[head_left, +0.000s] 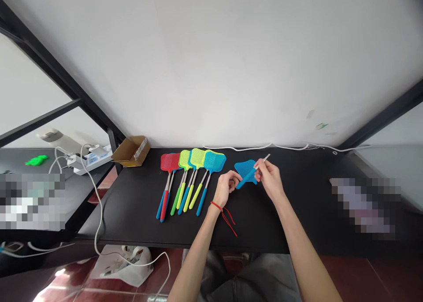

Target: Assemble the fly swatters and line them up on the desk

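Head view: the left hand (226, 188) and right hand (269, 178) are close together, both closed on a blue plastic fly swatter (245, 169) above a black table (132, 218), the left around its blue handle, the right pinching its thin metal shaft. A red cord (216, 206) circles the left wrist. A row of colourful fly swatters (196, 158) lies just left of the hands, near a cardboard box (131, 151), below a white wall (211, 64).

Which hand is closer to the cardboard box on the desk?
Left. The left hand is right of the cardboard box, past the row of fly swatters; the right hand is farther right, beyond the blue fly swatter.
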The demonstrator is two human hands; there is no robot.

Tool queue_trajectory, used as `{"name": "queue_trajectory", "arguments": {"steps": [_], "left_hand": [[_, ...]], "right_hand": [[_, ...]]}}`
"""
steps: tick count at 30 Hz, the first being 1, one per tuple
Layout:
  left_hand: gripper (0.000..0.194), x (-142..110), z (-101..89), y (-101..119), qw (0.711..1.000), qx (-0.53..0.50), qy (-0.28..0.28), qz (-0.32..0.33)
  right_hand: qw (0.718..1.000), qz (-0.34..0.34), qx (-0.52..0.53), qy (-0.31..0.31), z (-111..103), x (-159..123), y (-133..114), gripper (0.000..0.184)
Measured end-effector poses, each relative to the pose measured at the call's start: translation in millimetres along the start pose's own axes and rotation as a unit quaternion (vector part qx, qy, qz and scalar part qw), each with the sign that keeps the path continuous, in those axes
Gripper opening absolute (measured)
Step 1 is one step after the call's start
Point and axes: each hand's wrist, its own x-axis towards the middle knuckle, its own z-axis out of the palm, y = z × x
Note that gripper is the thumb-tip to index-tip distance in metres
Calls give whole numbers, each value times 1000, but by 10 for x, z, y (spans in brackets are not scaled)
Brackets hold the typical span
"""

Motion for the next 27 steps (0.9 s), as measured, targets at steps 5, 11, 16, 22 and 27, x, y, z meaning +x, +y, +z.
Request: {"name": "queue_trajectory", "arguments": {"steps": [5,11,16,22,27], "left_hand": [[29,116,27,-61,952,270,107,100],[82,380,241,-116,847,514,104,81],[87,477,225,-89,835,542,86,43],[85,469,65,-143,895,436,79,50],[57,442,-84,-213,979,168,98,54]], "right_hand": [[999,-26,5,30,-236,47,-125,48],[999,9,28,32,-271,57,-122,45],[998,50,40,15,-273,87,-69,42],[998,57,19,-4,-272,79,-80,39],[997,77,-3,-22,-276,63,-113,34]]}}
